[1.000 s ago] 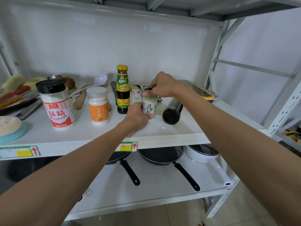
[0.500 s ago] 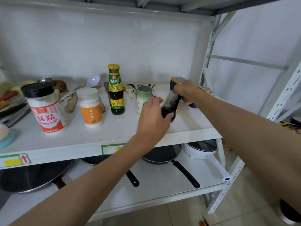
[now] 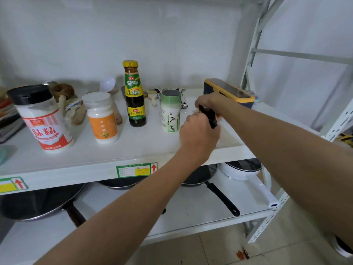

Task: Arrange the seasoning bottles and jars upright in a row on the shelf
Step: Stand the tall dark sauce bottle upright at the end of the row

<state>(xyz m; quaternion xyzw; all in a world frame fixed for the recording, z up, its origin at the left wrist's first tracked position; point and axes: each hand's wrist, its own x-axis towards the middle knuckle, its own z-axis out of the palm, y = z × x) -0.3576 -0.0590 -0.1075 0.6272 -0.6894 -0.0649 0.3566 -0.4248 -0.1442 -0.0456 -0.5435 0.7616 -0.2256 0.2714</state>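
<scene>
Four seasoning containers stand upright in a row on the white shelf: a red-labelled jar with a black lid, a white jar with an orange label, a dark sauce bottle with a yellow cap, and a green-and-white salt shaker. Right of the shaker, both hands hold a dark bottle, mostly hidden by fingers. My left hand grips its near end. My right hand grips its far end.
A yellow-and-dark box lies at the shelf's back right. Spoons, brushes and wooden utensils lie behind the jars. Frying pans and a white pot fill the lower shelf. A metal upright stands at right.
A second ago both hands were on the salt shaker; they let it go standing and moved right. They now hold the dark bottle that lay on its side.
</scene>
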